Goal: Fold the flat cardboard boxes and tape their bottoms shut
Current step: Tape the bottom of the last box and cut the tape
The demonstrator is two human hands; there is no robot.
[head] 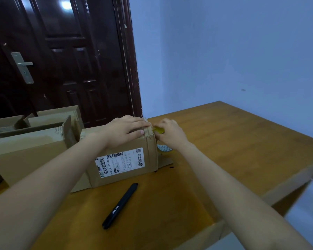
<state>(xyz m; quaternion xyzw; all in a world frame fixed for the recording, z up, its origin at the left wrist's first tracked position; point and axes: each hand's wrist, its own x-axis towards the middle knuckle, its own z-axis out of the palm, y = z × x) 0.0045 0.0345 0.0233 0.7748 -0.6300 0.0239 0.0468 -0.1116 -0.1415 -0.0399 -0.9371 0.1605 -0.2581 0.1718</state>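
Three open boxes point(34, 134) are counted at the left of the worktop point(242, 141), then the labelled box point(123, 159) being taped: its top is pressed flat by the spread left hand point(126, 130). Yellowish tape point(159, 130) is pinched at the box's right edge by the right hand point(170, 132), above one tape roll point(163, 148), with one black pen point(120, 205) nearer; smoothing down the side and cutting seem called for next.

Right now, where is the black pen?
In the head view, the black pen lies on the wooden table, nearer the person than the labelled cardboard box, between the two forearms.
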